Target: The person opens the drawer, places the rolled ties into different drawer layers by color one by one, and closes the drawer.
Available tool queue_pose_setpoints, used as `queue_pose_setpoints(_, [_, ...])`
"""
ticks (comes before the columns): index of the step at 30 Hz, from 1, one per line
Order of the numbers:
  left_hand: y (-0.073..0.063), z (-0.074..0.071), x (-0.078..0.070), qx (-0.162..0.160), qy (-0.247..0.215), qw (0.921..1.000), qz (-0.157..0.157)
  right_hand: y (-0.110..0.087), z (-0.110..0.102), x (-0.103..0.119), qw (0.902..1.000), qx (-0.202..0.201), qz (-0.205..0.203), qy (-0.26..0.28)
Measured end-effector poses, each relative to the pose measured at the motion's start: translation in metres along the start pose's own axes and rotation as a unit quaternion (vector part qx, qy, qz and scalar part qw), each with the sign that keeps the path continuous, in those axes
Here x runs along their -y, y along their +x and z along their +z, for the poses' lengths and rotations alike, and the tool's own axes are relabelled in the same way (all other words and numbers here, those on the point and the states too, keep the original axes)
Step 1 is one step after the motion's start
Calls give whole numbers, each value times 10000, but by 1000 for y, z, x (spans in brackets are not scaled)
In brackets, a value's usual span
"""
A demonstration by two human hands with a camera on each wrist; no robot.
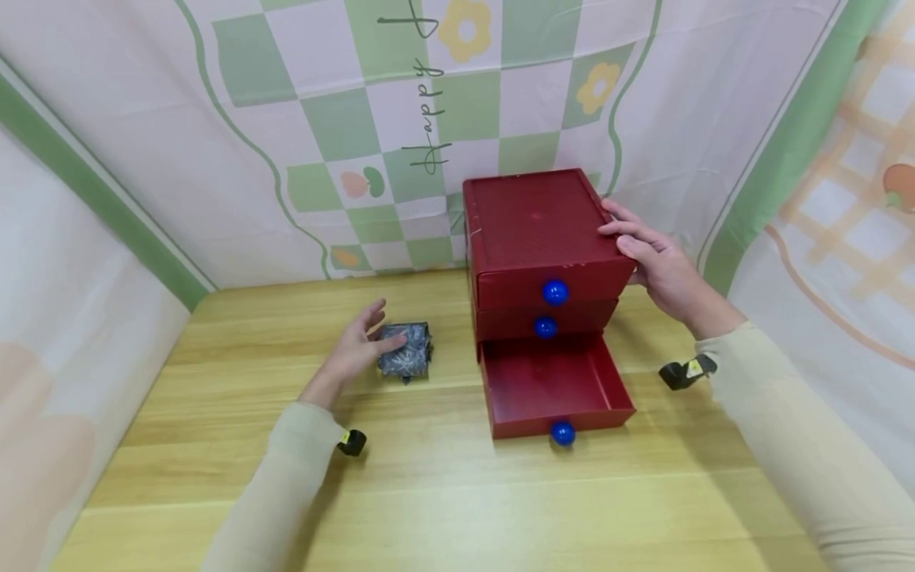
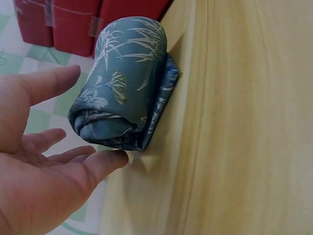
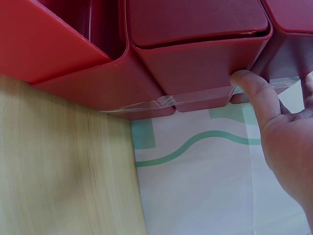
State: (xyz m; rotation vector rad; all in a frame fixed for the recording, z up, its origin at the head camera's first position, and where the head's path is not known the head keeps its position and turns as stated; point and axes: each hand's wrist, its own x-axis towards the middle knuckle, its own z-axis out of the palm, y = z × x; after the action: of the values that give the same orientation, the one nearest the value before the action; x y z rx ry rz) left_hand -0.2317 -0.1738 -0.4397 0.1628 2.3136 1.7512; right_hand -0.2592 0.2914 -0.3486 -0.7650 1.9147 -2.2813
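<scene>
A rolled blue-grey cloth (image 2: 124,63) with pale leaf prints lies on the table, left of the red drawer unit (image 1: 538,226). My left hand (image 1: 355,343) is at its left side, thumb and fingers spread; in the left wrist view the fingertips (image 2: 113,160) come right up to the end of the roll. On the other side, my right hand (image 1: 661,266) rests against the upper right side of the drawer unit, fingers along the top edge. The bottom drawer (image 1: 550,381) is pulled out, and nothing lies inside it. The two drawers above are pushed in.
Blue round knobs (image 1: 563,433) sit on the drawer fronts. Clear tape (image 3: 200,96) runs along the unit's side. Behind the wooden table (image 1: 429,492) hangs a green-and-white checked curtain (image 1: 407,119), and more fabric closes off both sides.
</scene>
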Motion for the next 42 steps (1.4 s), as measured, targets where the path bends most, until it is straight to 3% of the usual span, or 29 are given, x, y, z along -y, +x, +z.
queue_pose_setpoints(11, [1,4,4,29,77,10000,-2,0,1,1,10000,2,-3,10])
queue_pose_setpoints(19, [4,7,9,-169,146,9988,-431,0,2,1,10000,14,27,-31])
queue_pose_setpoints(22, [4,9,10,-223,197,9985,-457,0,2,1,10000,11,39,-47])
queue_pose_setpoints(28, [2,14,7,-259,691,9965,-383,0,1,2,9999,-18,14,-99])
queue_pose_setpoints(35, [-2,17,0,-299,1640,9850,-442,-1,1,1,10000,-36,22,-88])
queue_pose_setpoints(42, [-5,18,-7,-200,1879,9796,-683,0,1,1,10000,-20,0,-63])
